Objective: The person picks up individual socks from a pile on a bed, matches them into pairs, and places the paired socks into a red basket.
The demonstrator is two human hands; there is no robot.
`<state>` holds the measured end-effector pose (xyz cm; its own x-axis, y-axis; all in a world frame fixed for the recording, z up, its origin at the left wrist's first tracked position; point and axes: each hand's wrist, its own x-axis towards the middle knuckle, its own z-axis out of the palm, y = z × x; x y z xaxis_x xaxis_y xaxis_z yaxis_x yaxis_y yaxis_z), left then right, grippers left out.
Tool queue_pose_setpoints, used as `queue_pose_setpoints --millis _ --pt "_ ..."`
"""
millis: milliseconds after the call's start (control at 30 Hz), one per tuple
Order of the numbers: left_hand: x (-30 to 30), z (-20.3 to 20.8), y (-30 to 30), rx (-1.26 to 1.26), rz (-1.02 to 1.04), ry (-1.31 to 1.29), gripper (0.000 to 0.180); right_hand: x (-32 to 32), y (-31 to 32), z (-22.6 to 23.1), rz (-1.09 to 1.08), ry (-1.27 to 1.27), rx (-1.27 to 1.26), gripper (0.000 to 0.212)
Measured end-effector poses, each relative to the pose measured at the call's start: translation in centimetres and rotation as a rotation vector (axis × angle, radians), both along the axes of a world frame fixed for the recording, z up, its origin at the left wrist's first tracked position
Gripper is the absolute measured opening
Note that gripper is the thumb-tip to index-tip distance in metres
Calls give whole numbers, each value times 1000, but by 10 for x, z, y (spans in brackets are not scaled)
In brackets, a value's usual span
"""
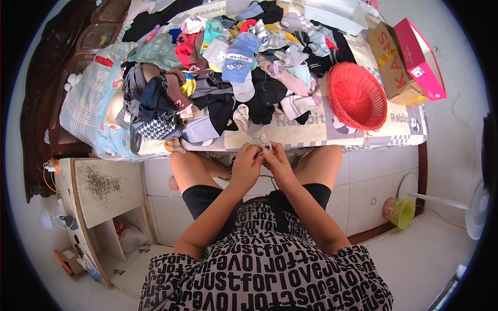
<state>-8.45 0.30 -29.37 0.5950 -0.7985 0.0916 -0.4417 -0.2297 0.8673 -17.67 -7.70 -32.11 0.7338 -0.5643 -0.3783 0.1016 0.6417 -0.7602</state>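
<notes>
Both hands meet in front of the bed's edge, above my lap. Between them is a small, crumpled, light grey sock (pixel 261 140) with a dark spot on it. My left hand (pixel 246 163) pinches its near left side, fingers curled. On the right side my right hand (pixel 278 161) grips it with thumb and fingers closed. Just beyond lies a big pile of clothes and socks on the bed. A patterned whitish sock (pixel 241 117) is closest to my hands; a blue sock (pixel 239 57) with a printed figure rests higher on the heap.
A red woven basket (pixel 358 96) sits on the bed (pixel 311 129) to the right. Behind it are a cardboard box (pixel 389 62), a pink box (pixel 417 62) and a translucent tub (pixel 342 15). A wooden cabinet (pixel 104 192) stands at left. At right are a green bin (pixel 403 213) and a white fan (pixel 476 207).
</notes>
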Motion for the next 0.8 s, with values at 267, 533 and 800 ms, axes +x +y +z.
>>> queue_pose_setpoints --millis 267,533,800 --pt "-9 3 0 14 -12 149 11 -5 -11 -1 -40 -130 130 53" --pt "-4 -28 3 -339 162 1162 16 1 -1 -14 -196 -41 -113 43" --pt "-9 -28 3 -490 37 1288 15 4 -4 -24 -271 227 -369 33"
